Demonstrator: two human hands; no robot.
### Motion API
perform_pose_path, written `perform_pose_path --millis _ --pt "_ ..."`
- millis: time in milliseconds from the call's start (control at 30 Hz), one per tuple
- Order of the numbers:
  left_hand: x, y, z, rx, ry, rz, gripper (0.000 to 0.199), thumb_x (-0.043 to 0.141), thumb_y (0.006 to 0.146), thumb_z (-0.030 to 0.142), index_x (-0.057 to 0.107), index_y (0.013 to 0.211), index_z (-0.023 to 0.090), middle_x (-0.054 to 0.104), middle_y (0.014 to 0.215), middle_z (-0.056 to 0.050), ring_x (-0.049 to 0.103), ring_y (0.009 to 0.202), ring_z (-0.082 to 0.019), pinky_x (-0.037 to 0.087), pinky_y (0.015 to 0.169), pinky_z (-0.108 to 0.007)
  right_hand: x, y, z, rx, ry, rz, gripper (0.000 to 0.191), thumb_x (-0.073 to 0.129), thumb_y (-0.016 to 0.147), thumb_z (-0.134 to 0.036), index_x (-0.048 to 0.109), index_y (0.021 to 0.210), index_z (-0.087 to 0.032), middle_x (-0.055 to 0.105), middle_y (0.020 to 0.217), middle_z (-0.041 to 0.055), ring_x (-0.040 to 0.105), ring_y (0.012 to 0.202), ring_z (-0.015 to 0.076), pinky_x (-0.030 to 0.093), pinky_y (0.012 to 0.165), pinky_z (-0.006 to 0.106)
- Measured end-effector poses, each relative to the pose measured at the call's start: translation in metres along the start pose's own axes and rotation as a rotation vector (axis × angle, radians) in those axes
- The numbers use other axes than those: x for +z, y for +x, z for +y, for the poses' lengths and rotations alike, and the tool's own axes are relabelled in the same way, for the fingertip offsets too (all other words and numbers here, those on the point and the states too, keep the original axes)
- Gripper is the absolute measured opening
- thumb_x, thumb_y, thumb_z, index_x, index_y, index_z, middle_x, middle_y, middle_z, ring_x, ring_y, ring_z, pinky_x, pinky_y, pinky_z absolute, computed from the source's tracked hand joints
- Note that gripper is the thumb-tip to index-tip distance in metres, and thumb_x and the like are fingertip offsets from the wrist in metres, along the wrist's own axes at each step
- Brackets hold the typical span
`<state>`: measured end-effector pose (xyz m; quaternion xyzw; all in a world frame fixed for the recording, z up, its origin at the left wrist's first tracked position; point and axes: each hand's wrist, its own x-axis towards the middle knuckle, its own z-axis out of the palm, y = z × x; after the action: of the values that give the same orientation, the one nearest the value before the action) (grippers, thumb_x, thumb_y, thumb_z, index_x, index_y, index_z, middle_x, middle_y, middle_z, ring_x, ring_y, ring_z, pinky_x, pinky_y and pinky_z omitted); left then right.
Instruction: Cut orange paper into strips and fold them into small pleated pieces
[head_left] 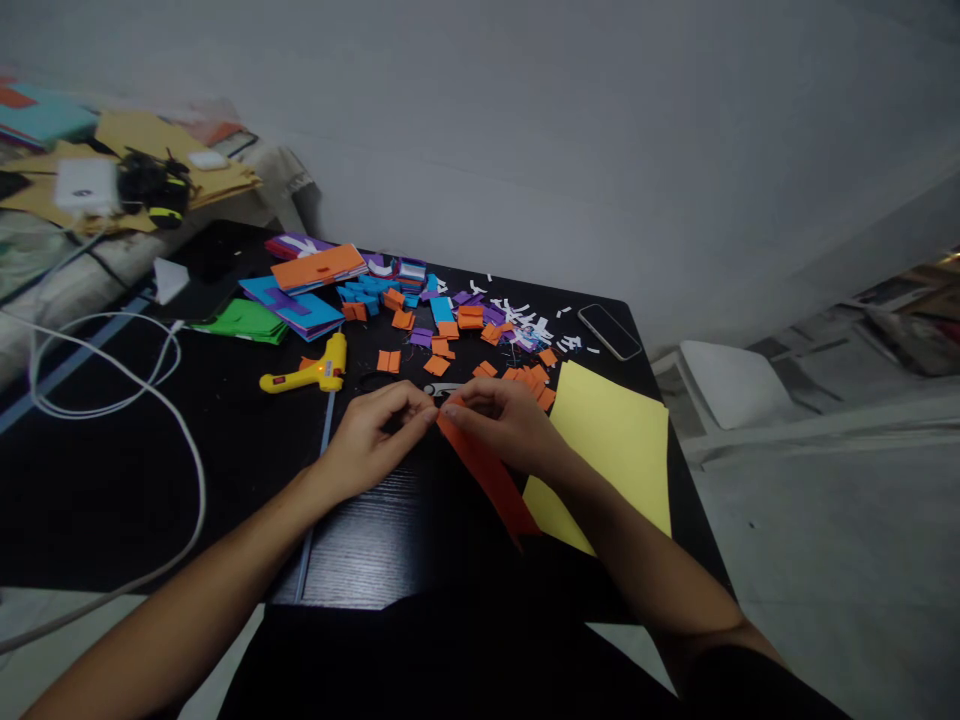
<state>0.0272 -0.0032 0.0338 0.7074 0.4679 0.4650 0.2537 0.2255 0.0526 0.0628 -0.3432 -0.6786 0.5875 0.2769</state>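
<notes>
A long orange-red paper strip (491, 483) slants down to the right from my fingers over the dark table. Its upper end is pinched between the thumb and fingers of my right hand (506, 420). My left hand (379, 435) is closed at the same end, thumb and fingertips pressed together on the strip's tip. The two hands almost touch there. Just beyond them lies a pair of scissors (441, 388), partly hidden by my fingers. Small folded orange paper pieces (529, 378) are scattered past my right hand.
A yellow glue gun (307, 372) rests left of my hands. Yellow sheets (615, 430) lie under my right forearm, with a phone (609, 332) behind. Stacked coloured papers (292, 305) and white scraps (525, 325) cover the back. A white cable (187, 440) loops at left.
</notes>
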Motion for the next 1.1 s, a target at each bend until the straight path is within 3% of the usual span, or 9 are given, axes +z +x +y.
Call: perform_pose_path --millis 300,567,800,967,1100 --pt "0.001 0.0 0.0 -0.034 -0.036 0.016 0.023 0.06 0.098 0.03 0.064 0.079 0.018 0.061 0.07 0.001 0.055 0.063 -0.012 0.045 0.06 -0.024 0.002 0.001 0.004 0.003 -0.009 0.027 0.018 0.071 0.087 -0.036 0.072 0.085 -0.018 0.074 0.082 0.0026 0.068 0.075 0.0157 0.054 0.071 0.029" --pt "0.0 0.001 -0.001 -0.135 -0.091 0.067 0.024 0.063 0.096 0.035 0.068 0.081 0.017 0.066 0.073 -0.001 0.059 0.065 -0.013 0.046 0.06 -0.024 0.0 0.003 0.009 0.177 0.245 -0.132 0.033 0.076 0.085 -0.047 0.078 0.095 -0.016 0.08 0.086 0.0056 0.077 0.084 0.0198 0.061 0.083 0.036" --pt "0.0 0.002 -0.003 -0.206 -0.153 0.033 0.024 0.063 0.094 0.036 0.064 0.078 0.018 0.061 0.068 0.002 0.055 0.06 -0.012 0.043 0.056 -0.023 0.001 0.002 0.011 0.113 0.097 -0.11 0.033 0.074 0.088 -0.048 0.077 0.087 -0.015 0.081 0.085 0.0078 0.077 0.081 0.0203 0.06 0.079 0.034" --pt "0.004 0.001 -0.003 -0.244 -0.203 -0.06 0.025 0.06 0.097 0.039 0.066 0.086 0.017 0.066 0.074 0.0 0.059 0.066 -0.014 0.045 0.06 -0.024 0.005 0.003 0.012 0.08 -0.011 -0.124 0.035 0.07 0.091 -0.047 0.075 0.08 -0.015 0.08 0.082 0.0076 0.076 0.078 0.0195 0.059 0.075 0.032" --pt "-0.003 0.002 -0.001 -0.26 -0.156 0.02 0.026 0.063 0.096 0.038 0.066 0.081 0.017 0.061 0.072 0.001 0.055 0.066 -0.013 0.043 0.061 -0.024 -0.002 0.003 0.011 0.152 0.048 -0.189 0.03 0.073 0.089 -0.045 0.074 0.082 -0.016 0.08 0.084 0.0063 0.076 0.079 0.0198 0.06 0.075 0.032"
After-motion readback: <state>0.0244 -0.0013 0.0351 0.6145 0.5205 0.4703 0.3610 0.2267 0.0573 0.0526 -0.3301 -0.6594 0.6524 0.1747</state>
